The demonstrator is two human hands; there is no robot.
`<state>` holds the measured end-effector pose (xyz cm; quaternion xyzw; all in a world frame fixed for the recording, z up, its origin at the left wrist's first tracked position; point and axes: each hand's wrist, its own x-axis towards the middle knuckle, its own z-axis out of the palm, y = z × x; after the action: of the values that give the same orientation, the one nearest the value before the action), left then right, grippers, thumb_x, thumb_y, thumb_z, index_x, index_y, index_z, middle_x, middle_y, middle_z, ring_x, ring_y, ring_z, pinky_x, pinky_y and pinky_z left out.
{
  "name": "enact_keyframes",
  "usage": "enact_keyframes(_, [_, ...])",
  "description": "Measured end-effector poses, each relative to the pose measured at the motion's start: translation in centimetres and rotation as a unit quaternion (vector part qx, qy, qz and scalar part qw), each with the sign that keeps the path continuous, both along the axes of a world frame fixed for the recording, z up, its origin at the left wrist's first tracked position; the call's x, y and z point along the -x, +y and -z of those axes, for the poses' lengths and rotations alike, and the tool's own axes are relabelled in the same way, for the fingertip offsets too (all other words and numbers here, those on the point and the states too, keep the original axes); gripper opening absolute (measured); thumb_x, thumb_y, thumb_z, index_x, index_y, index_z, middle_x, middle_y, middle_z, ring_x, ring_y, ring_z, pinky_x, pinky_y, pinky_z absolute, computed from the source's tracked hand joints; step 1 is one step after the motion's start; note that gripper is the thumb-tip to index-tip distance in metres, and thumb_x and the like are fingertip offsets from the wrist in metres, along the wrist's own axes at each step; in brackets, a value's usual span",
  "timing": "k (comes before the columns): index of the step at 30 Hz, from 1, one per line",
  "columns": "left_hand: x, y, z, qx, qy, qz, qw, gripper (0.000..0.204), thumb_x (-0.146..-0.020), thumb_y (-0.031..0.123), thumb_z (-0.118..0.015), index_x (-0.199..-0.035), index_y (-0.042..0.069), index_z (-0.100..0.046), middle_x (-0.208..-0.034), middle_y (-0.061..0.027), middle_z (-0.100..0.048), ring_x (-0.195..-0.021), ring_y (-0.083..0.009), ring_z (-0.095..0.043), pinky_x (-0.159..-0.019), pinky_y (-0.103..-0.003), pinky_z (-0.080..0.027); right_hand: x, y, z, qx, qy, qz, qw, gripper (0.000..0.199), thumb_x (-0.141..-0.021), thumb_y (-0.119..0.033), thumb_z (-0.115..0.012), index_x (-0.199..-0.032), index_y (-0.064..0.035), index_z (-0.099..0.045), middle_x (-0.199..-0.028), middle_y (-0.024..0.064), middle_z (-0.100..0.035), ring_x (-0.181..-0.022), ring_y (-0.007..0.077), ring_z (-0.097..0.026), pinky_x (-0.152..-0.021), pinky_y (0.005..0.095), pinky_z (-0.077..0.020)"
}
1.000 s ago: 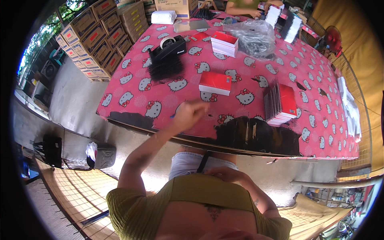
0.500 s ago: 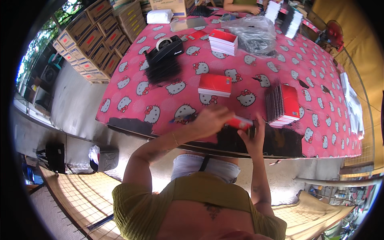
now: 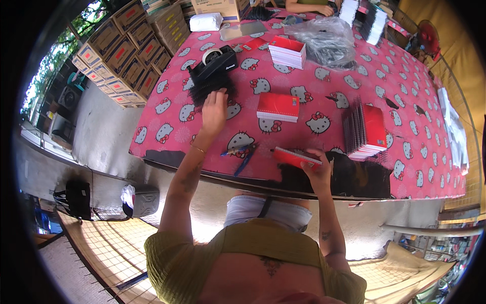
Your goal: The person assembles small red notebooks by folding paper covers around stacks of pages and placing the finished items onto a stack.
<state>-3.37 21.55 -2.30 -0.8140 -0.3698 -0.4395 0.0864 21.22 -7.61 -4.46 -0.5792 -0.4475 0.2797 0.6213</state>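
My right hand [image 3: 319, 169], near the table's front edge, grips a small red-covered notebook [image 3: 293, 158] tilted up on its edge. My left hand [image 3: 214, 114] reaches forward to a pile of black spiral binding coils [image 3: 205, 90], its fingers curled onto the pile's near side; whether a coil is pinched there is hard to see. Blue-handled pliers [image 3: 243, 156] lie between my arms. Ahead sits a low stack of red notebooks [image 3: 278, 107]. To the right stands a stack of coil-bound red notebooks [image 3: 365, 130].
A black tape dispenser [image 3: 215, 65] stands behind the coils. Farther back are another red notebook stack [image 3: 287, 52] and a clear plastic bag [image 3: 326, 43]. Another person's hand [image 3: 325, 10] shows at the far edge. Cartons [image 3: 121, 48] are piled on the left.
My left hand has left the notebook and moved forward and left to the coil pile. My right hand still holds the notebook. The pliers, partly covered before, now show.
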Motion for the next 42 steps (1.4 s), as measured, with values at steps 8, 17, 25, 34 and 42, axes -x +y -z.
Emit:
enact_keyframes(8, [-2.6,-11.5,-4.3,0.213,-0.048,0.27,0.938,0.019,-0.088,0.004,-0.066,-0.107,0.006,-0.067,-0.083,-0.0105,-0.063,-0.067,-0.0284,-0.065,-0.058,-0.038,-0.052,-0.3,0.4,-0.5,0.022,-0.006,-0.053,0.998,0.023,-0.092,-0.002,-0.066,-0.115,-0.0005,-0.068,-0.104,0.0073,-0.071,-0.096,0.0111,-0.063,-0.085,0.0256,-0.0489])
enact_keyframes(17, [-3.9,-14.4,-1.8,0.259,-0.089,0.287,0.918,0.017,-0.086,0.003,-0.071,-0.103,0.002,-0.071,-0.09,-0.0112,-0.069,-0.073,-0.0188,-0.067,-0.058,-0.028,-0.05,-0.6,0.4,0.2,0.011,-0.01,-0.067,0.998,0.025,-0.094,-0.002,-0.064,-0.119,0.0002,-0.067,-0.107,0.0091,-0.071,-0.1,0.0127,-0.064,-0.089,0.0258,-0.049])
enact_keyframes(25, [-3.5,-13.2,-2.9,0.353,-0.018,0.282,0.892,0.014,-0.088,0.003,-0.067,-0.101,-0.001,-0.071,-0.082,-0.011,-0.069,-0.071,-0.0162,-0.067,-0.063,-0.028,-0.05,-0.7,0.4,0.2,0.013,-0.003,-0.07,0.997,0.024,-0.094,-0.002,-0.063,-0.118,0.0,-0.067,-0.108,0.0084,-0.071,-0.099,0.0122,-0.064,-0.089,0.0257,-0.0489])
enact_keyframes(34, [-3.9,-12.1,-2.4,0.306,-0.025,0.329,0.893,0.021,-0.089,0.013,-0.069,-0.108,0.005,-0.069,-0.086,-0.0116,-0.068,-0.07,-0.0253,-0.066,-0.062,-0.035,-0.052,-0.6,0.3,0.0,0.01,0.021,-0.093,0.995,0.024,-0.095,-0.002,-0.063,-0.118,0.0002,-0.067,-0.108,0.0074,-0.071,-0.098,0.0111,-0.063,-0.088,0.0254,-0.0485])
enact_keyframes(42, [-5.1,-11.7,-4.9,0.282,0.099,0.403,0.865,0.024,-0.09,0.018,-0.069,-0.111,0.007,-0.065,-0.094,-0.0127,-0.064,-0.08,-0.0321,-0.065,-0.07,-0.041,-0.052,-1.0,-0.2,-0.1,0.019,-0.009,-0.087,0.996,0.024,-0.094,-0.002,-0.063,-0.117,0.0012,-0.067,-0.108,0.0076,-0.071,-0.1,0.0121,-0.063,-0.09,0.026,-0.0481])
